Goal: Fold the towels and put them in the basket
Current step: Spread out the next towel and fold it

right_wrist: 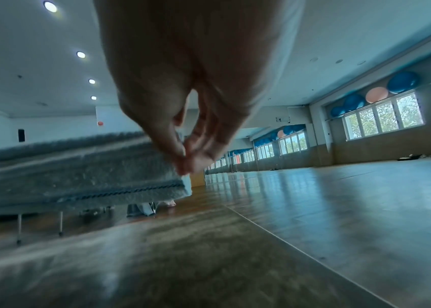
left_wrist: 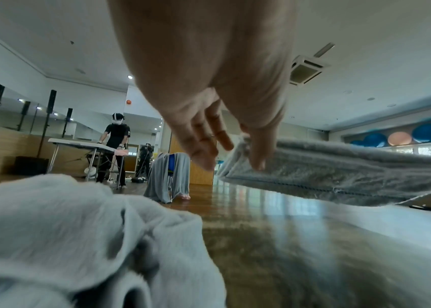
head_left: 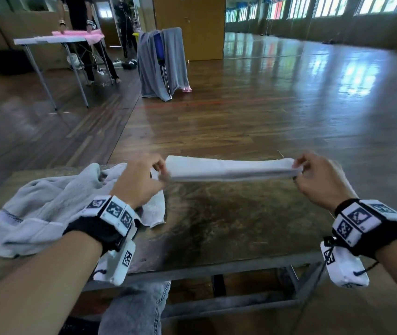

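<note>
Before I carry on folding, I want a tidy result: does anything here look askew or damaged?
Yes. A loose thread hangs from the lower edge of the folded towel held between the left hand and right hand. A second towel lies crumpled on the table, one edge draped over the side. No basket is in view.
</note>
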